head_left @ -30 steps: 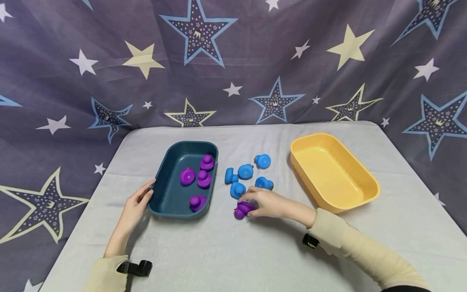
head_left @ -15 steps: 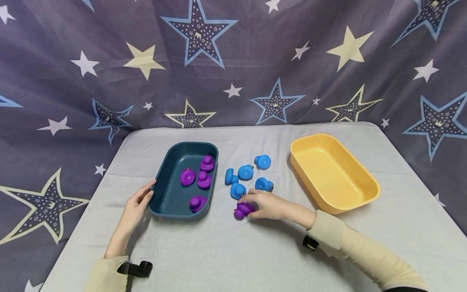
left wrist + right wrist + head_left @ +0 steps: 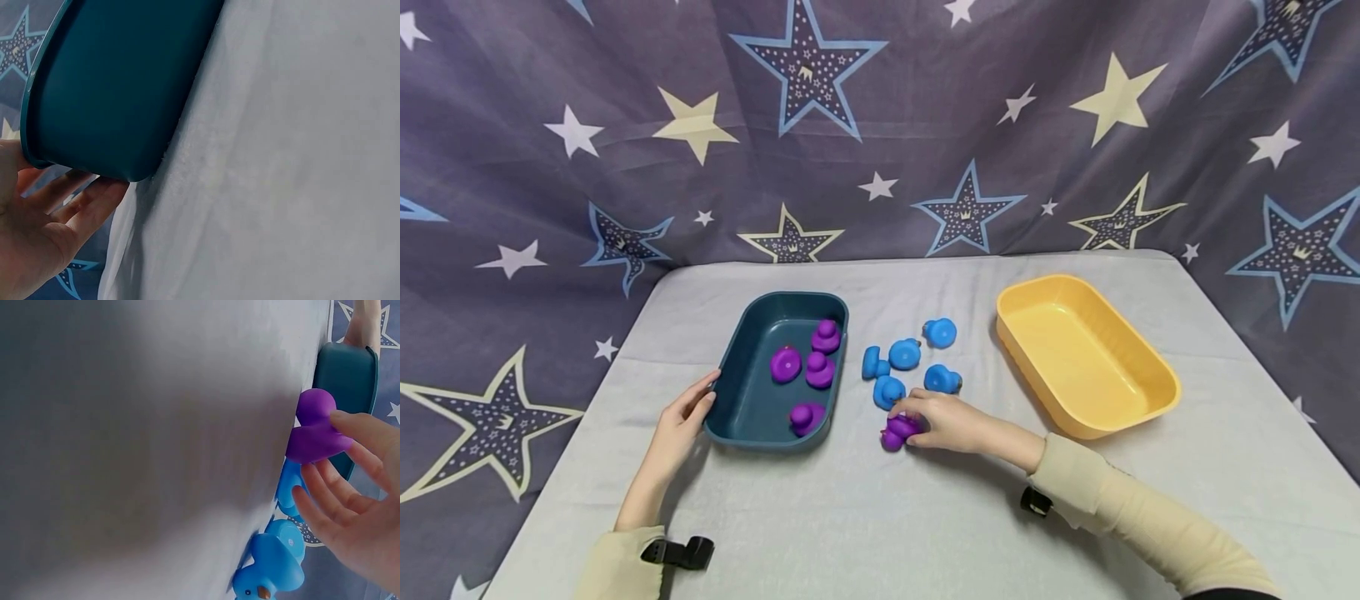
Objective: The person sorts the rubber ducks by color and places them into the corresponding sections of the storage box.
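The right hand (image 3: 951, 421) pinches a purple duck (image 3: 897, 432) with curled fingers on the grey cloth (image 3: 880, 517), just beside the blue ducks (image 3: 904, 354) and near the teal tray (image 3: 748, 408), whose near corner the left hand (image 3: 681, 425) touches with relaxed fingers.

No words, numbers, labels or brand names can be read in any view. The purple-grey star-printed cloth backdrop (image 3: 880, 125) carries only small crown emblems inside its blue-outlined stars, and these spell nothing.
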`<state>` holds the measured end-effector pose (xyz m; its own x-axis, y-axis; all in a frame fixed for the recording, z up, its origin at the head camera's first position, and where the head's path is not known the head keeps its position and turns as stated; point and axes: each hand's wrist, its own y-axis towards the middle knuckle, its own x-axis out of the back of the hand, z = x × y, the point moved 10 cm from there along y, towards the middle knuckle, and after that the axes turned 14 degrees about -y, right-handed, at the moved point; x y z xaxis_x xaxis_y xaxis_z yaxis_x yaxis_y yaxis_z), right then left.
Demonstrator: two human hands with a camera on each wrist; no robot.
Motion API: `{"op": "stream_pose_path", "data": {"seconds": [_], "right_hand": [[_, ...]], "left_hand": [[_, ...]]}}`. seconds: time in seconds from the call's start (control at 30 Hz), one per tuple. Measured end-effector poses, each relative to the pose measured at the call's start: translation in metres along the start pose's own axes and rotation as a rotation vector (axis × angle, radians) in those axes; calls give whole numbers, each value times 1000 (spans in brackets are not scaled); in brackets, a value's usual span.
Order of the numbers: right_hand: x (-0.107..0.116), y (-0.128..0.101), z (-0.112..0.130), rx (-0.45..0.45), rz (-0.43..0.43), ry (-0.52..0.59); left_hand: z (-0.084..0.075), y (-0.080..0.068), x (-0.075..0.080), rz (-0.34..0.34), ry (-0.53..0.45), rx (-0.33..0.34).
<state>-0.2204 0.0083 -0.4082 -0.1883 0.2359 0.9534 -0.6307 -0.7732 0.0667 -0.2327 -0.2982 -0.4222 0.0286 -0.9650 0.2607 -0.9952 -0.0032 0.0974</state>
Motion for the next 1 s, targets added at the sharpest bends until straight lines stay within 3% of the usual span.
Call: {"op": "stream_pose_path", "data": {"seconds": [1.0], "right_hand": [[6, -3, -3, 9, -92, -41]], "left_hand": [[-1, -1, -2, 5, -32, 15]]}}
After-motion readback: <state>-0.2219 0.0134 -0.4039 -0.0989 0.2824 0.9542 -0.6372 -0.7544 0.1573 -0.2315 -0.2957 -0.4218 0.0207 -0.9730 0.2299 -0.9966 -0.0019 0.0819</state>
